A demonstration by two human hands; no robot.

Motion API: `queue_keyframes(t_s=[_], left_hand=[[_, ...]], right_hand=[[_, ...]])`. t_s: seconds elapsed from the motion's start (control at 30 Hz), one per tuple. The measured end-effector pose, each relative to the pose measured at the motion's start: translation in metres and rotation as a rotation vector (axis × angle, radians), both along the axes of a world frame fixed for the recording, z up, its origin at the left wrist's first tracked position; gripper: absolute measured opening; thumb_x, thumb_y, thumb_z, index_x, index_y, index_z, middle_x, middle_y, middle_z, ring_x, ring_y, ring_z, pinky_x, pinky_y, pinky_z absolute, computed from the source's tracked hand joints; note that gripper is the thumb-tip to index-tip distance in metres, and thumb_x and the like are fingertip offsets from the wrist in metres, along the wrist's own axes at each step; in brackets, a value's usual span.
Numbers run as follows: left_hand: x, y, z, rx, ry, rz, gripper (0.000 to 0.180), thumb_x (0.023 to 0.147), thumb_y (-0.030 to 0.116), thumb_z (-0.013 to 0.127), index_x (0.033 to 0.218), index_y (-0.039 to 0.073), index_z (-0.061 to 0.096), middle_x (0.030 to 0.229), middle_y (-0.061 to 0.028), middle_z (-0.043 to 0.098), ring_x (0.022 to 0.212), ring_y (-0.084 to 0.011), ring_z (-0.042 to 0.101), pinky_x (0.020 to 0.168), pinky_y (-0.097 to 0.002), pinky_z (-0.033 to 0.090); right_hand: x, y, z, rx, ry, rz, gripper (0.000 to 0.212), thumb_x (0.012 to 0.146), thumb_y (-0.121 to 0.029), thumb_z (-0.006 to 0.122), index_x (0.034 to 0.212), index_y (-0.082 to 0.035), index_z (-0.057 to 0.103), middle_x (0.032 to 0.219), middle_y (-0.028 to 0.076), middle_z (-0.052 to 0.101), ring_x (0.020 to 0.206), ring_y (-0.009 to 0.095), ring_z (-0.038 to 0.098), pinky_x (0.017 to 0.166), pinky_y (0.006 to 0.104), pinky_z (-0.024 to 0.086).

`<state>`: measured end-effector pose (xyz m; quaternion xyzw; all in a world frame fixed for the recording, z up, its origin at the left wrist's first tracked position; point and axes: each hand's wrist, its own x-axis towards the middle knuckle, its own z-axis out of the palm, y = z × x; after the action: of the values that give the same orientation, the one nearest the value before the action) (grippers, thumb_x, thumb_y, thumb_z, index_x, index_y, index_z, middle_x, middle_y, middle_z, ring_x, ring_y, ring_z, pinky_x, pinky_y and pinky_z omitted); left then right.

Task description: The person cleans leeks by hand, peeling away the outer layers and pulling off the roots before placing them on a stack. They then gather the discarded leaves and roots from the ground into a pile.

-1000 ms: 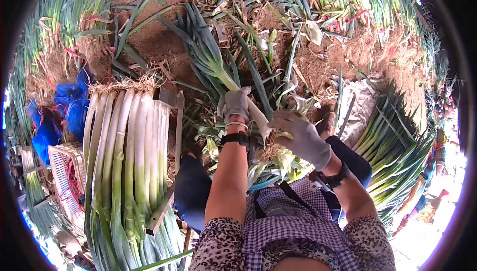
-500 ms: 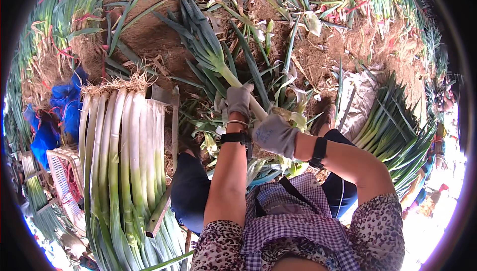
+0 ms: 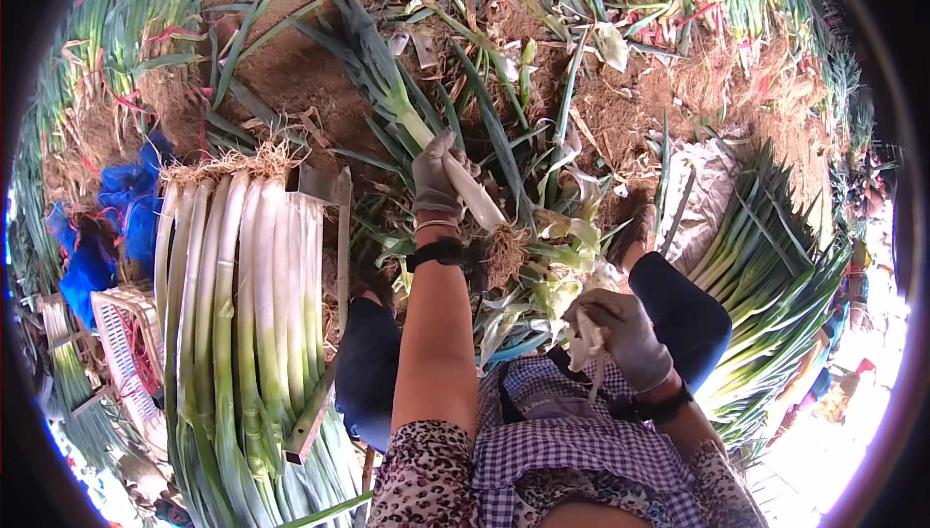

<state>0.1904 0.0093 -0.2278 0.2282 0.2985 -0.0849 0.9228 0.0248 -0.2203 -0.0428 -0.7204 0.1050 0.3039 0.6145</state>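
My left hand [image 3: 436,177], in a grey glove, is closed around the white stalk of a leek [image 3: 475,197]. Its green leaves point away to the upper left, and its brown roots [image 3: 506,255] hang toward me. Down by my apron, my gloved right hand [image 3: 628,334] is closed on a limp, pale strip of peeled leek skin [image 3: 587,342], apart from the leek. To my left, several clean leeks [image 3: 237,286] lie side by side in a metal frame [image 3: 341,237], roots at the far end.
Loose leaves and peelings [image 3: 572,228] litter the brown soil around my feet. More leeks [image 3: 765,266] are piled at the right beside a pale sack [image 3: 696,194]. A plastic basket [image 3: 121,334] and blue netting [image 3: 126,194] sit at the left. Tied bundles [image 3: 116,34] stand far left.
My right hand has left the leek's root end and drawn back toward my body with a strip of skin, baring the roots. My left hand still grips the stalk, slightly shifted left.
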Motion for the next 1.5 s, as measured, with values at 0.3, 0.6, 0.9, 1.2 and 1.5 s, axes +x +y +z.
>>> queue_keyframes(t_s=[0.3, 0.6, 0.9, 1.2, 1.5], left_hand=[[-0.007, -0.034, 0.054, -0.041, 0.034, -0.083, 0.031, 0.086, 0.026, 0.06, 0.063, 0.011, 0.045, 0.056, -0.0026, 0.045, 0.048, -0.0186, 0.044, 0.055, -0.0364, 0.039], [-0.032, -0.057, 0.098, 0.398, -0.024, -0.015, 0.021, 0.085, 0.025, 0.064, 0.084, 0.008, 0.053, 0.061, -0.005, 0.05, 0.051, -0.0185, 0.051, 0.052, -0.0371, 0.047], [-0.042, 0.004, 0.161, -0.011, -0.444, 0.095, 0.022, 0.089, 0.027, 0.059, 0.096, 0.007, 0.052, 0.091, -0.0098, 0.062, 0.089, -0.026, 0.062, 0.094, -0.0497, 0.045], [-0.062, 0.093, 0.167, -0.037, -0.535, 0.249, 0.024, 0.09, 0.029, 0.058, 0.091, 0.005, 0.054, 0.085, -0.0088, 0.058, 0.083, -0.0243, 0.059, 0.099, -0.0527, 0.041], [-0.077, 0.073, 0.197, -0.038, -0.807, 0.067, 0.034, 0.086, 0.021, 0.063, 0.116, 0.009, 0.055, 0.099, -0.0096, 0.061, 0.093, -0.0279, 0.059, 0.094, -0.0559, 0.043]], right_hand=[[0.051, -0.005, 0.027, -0.373, -0.39, 0.242, 0.061, 0.079, -0.02, 0.072, 0.133, -0.005, 0.045, 0.127, 0.018, 0.054, 0.11, 0.028, 0.058, 0.088, 0.0339, 0.05], [0.023, 0.024, -0.016, -0.108, -0.404, -0.144, 0.035, 0.083, -0.017, 0.068, 0.11, 0.004, 0.058, 0.085, 0.012, 0.066, 0.075, 0.018, 0.062, 0.068, 0.0335, 0.049], [0.001, 0.011, 0.015, 0.279, -0.388, -0.111, 0.035, 0.086, -0.022, 0.067, 0.11, 0.003, 0.062, 0.096, 0.003, 0.064, 0.085, 0.008, 0.055, 0.078, 0.0269, 0.047], [0.006, -0.031, -0.008, -0.468, -0.387, 0.412, 0.044, 0.082, -0.017, 0.07, 0.122, -0.005, 0.056, 0.107, 0.012, 0.065, 0.093, 0.019, 0.063, 0.083, 0.03, 0.049], [0.06, -0.001, 0.045, -0.302, -0.607, 0.042, 0.023, 0.081, -0.007, 0.067, 0.103, -0.001, 0.065, 0.089, 0.009, 0.068, 0.08, 0.015, 0.064, 0.073, 0.0261, 0.05]])
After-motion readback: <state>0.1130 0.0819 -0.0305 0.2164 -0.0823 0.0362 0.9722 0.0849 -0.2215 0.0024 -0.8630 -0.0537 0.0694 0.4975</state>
